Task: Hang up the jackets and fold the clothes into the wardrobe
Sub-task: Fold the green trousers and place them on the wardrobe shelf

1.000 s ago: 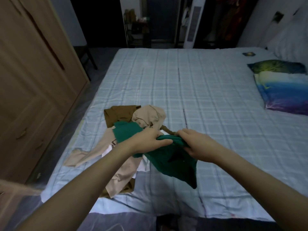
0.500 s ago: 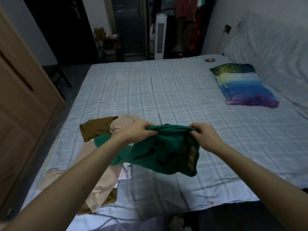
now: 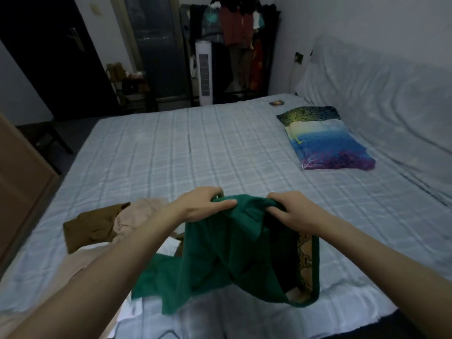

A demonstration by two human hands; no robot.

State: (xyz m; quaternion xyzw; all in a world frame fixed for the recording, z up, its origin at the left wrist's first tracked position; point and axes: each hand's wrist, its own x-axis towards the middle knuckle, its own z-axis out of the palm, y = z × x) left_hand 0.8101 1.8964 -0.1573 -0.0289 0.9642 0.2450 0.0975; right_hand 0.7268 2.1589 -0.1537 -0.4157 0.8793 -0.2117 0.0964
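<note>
A dark green garment (image 3: 227, 255) with a patterned yellow-brown lining hangs above the near part of the bed. My left hand (image 3: 203, 205) grips its upper edge on the left, and my right hand (image 3: 291, 211) grips the same edge on the right. To the left on the bed lie a brown garment (image 3: 90, 228) and a beige garment (image 3: 137, 216), partly behind my left arm. The wooden wardrobe (image 3: 17, 177) stands at the left edge of the view.
The bed (image 3: 195, 148) has a pale checked cover. A colourful pillow (image 3: 327, 140) lies at the right, with a sheet-covered headboard behind it. A white tower fan (image 3: 204, 72), a rack of hanging clothes (image 3: 239, 40) and a dark door (image 3: 49, 57) stand beyond the bed.
Both hands have lifted the green garment off the clothes pile and spread its top edge apart. My view has tilted up and turned right, so less of the wardrobe shows.
</note>
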